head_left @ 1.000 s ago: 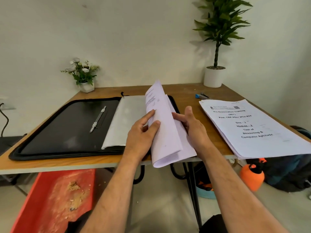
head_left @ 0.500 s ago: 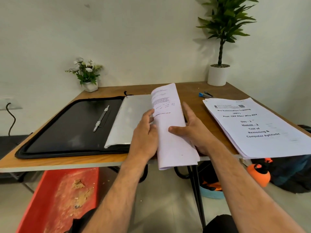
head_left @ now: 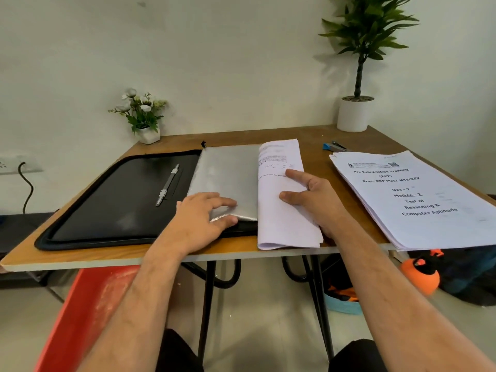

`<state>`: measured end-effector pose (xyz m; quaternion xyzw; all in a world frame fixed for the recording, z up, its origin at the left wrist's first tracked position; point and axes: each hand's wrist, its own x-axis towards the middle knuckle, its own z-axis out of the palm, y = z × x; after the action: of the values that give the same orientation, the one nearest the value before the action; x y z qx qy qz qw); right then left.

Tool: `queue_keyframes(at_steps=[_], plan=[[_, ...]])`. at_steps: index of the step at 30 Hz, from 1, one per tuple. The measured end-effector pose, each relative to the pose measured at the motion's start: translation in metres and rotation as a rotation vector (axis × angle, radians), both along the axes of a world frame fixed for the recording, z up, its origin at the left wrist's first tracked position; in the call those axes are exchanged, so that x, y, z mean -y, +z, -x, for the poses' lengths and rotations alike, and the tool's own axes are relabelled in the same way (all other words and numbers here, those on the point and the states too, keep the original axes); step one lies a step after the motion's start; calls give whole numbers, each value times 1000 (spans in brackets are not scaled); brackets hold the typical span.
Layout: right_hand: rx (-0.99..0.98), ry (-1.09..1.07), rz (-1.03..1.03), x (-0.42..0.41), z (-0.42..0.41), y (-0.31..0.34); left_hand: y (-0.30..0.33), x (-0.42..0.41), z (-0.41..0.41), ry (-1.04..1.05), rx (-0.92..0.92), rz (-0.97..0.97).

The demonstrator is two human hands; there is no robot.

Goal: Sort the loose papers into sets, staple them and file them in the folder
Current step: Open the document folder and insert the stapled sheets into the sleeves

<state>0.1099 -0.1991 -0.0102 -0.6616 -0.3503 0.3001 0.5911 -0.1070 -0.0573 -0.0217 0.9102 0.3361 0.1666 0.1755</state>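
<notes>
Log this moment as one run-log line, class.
left hand: lifting grey sleeve corner | right hand: pressing folded paper set | stapler: untouched

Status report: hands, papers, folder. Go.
Left hand grips the silver sleeve's corner. Right hand flat on the paper set beside the open folder. Big paper stack waits at right, stapler behind it.
</notes>
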Motion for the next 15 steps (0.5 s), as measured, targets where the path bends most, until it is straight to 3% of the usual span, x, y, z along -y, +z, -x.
queue_keyframes(at_steps=[3, 7, 15], plan=[[20, -33, -80, -2, -2, 3, -3, 0, -14, -2, 40, -33], [-105, -11, -278, 4, -7, -8, 1, 2, -32, 32, 129, -5], [-245, 52, -201, 14, -2, -8, 1, 7, -31, 116, 327, 80]])
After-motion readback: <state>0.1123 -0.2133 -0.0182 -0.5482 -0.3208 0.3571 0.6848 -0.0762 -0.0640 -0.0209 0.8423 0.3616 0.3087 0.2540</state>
